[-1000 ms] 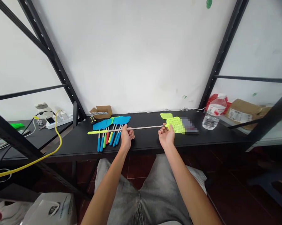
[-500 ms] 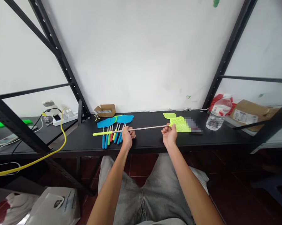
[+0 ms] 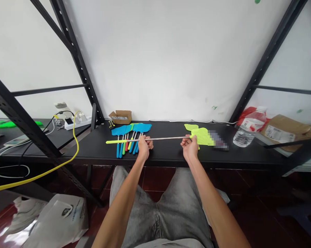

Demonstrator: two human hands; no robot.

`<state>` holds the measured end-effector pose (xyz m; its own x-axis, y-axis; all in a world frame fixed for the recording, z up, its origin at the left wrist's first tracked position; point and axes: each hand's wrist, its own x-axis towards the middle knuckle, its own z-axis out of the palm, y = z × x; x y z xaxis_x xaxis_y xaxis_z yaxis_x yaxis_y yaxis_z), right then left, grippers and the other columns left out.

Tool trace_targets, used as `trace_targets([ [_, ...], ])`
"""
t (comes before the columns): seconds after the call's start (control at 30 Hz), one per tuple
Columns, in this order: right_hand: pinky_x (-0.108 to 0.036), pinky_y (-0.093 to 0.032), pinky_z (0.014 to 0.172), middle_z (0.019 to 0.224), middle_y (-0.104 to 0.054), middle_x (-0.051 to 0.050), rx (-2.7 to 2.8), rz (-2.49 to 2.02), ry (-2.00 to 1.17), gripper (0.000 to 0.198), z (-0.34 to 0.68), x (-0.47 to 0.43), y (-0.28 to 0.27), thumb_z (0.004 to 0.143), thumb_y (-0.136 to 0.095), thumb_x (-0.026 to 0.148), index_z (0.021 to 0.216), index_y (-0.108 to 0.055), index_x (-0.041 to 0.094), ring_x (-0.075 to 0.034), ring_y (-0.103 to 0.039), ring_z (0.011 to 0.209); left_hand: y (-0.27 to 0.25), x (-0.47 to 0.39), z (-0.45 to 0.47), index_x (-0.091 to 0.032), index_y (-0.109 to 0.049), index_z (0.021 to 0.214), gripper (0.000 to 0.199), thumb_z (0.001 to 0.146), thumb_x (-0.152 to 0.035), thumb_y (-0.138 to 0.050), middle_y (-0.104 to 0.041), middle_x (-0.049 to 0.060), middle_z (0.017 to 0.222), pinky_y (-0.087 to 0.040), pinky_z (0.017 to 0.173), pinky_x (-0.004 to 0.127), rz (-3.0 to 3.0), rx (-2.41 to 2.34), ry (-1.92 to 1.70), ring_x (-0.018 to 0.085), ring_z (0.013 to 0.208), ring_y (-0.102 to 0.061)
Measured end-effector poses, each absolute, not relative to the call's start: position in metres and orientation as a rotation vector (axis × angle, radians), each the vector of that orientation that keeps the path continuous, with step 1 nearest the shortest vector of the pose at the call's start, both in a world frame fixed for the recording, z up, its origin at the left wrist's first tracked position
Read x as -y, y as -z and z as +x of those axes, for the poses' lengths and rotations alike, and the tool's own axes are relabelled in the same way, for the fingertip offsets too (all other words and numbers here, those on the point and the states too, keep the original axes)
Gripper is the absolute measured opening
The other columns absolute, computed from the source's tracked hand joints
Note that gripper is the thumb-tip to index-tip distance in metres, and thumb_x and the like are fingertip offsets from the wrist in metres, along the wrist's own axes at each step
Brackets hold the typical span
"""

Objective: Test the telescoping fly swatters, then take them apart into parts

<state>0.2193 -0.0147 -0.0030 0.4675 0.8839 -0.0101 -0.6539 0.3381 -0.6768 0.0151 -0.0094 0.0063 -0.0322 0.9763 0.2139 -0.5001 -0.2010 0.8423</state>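
Note:
A yellow-green fly swatter (image 3: 203, 136) with a long thin metal rod is held level above the black tabletop (image 3: 165, 155). My left hand (image 3: 145, 147) is closed around the rod, a little right of its yellow-green handle. The fingers of my right hand (image 3: 190, 148) pinch the rod's other end, where it meets the mesh head. Behind that head lies another yellow-green swatter (image 3: 190, 127), partly hidden. On the left, several swatters with blue heads (image 3: 143, 128) lie side by side, their handles blue, green, red and yellow, the held rod crossing over them.
A small open cardboard box (image 3: 121, 117) sits at the back left. To the right stand a water bottle (image 3: 250, 127) and a brown package (image 3: 281, 132). Black shelf posts (image 3: 80, 65) flank the table. A yellow cable (image 3: 74, 137) runs down on the left. A pixelated patch covers something beside the swatter head.
My view has shifted slightly, so the scene sits somewhat differently. Both hands keep their hold on the swatter, its handle end now a little higher in view.

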Motion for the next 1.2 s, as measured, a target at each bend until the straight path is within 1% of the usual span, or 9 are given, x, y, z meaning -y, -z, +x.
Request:
trace_targets([
  [0.13, -0.022, -0.039, 0.047, 0.052, -0.057, -0.001, 0.419, -0.679, -1.04, 0.039, 0.219, 0.015, 0.003, 0.097, -0.037, 0.04, 0.077, -0.062, 0.017, -0.01, -0.048, 0.047, -0.005, 0.009, 0.014, -0.024, -0.022, 0.053, 0.041, 0.09, -0.035, -0.036, -0.018, -0.007, 0.04, -0.023, 0.04, 0.024, 0.976, -0.674, -1.55, 0.007, 0.035, -0.016],
  [0.43, -0.023, -0.039, 0.047, 0.054, -0.058, -0.001, 0.501, -0.671, -1.042, 0.04, 0.219, 0.012, 0.01, 0.094, -0.042, 0.048, 0.079, -0.062, 0.017, -0.01, -0.049, 0.047, -0.005, 0.009, 0.014, -0.024, -0.022, 0.054, 0.039, 0.089, -0.037, -0.035, -0.018, -0.007, 0.04, -0.023, 0.04, 0.023, 0.974, -0.704, -1.563, 0.008, 0.036, -0.016],
  [0.63, -0.024, -0.039, 0.046, 0.059, -0.062, -0.002, 0.705, -0.75, -1.018, 0.044, 0.208, 0.013, 0.012, 0.088, -0.049, 0.058, 0.082, -0.064, 0.016, -0.011, -0.051, 0.048, -0.003, 0.006, 0.022, -0.024, -0.023, 0.052, 0.038, 0.088, -0.034, -0.032, -0.018, -0.006, 0.041, -0.019, 0.04, 0.024, 1.077, -0.708, -1.492, 0.008, 0.037, -0.015],
  [0.87, -0.024, -0.039, 0.048, 0.059, -0.062, -0.001, 0.759, -0.73, -1.058, 0.047, 0.207, 0.015, 0.009, 0.085, -0.051, 0.064, 0.085, -0.062, 0.019, -0.012, -0.052, 0.049, -0.003, 0.005, 0.024, -0.023, -0.025, 0.052, 0.039, 0.089, -0.035, -0.031, -0.019, -0.006, 0.041, -0.018, 0.04, 0.023, 1.156, -0.728, -1.442, 0.008, 0.038, -0.017],
  [1.03, -0.024, -0.038, 0.047, 0.058, -0.061, 0.0, 0.802, -0.729, -1.066, 0.048, 0.207, 0.017, 0.009, 0.085, -0.049, 0.066, 0.087, -0.061, 0.02, -0.012, -0.052, 0.048, -0.005, 0.006, 0.05, -0.023, -0.025, 0.052, 0.04, 0.09, -0.035, -0.029, -0.018, -0.006, 0.041, -0.019, 0.04, 0.023, 1.171, -0.748, -1.415, 0.008, 0.038, -0.018],
  [1.2, -0.023, -0.038, 0.046, 0.055, -0.059, 0.001, 0.8, -0.689, -1.103, 0.047, 0.206, 0.018, 0.008, 0.085, -0.049, 0.067, 0.088, -0.06, 0.021, -0.012, -0.051, 0.047, -0.007, 0.004, 0.083, -0.023, -0.024, 0.052, 0.042, 0.091, -0.038, -0.028, -0.02, -0.005, 0.04, -0.017, 0.039, 0.023, 1.157, -0.745, -1.398, 0.008, 0.037, -0.016],
])
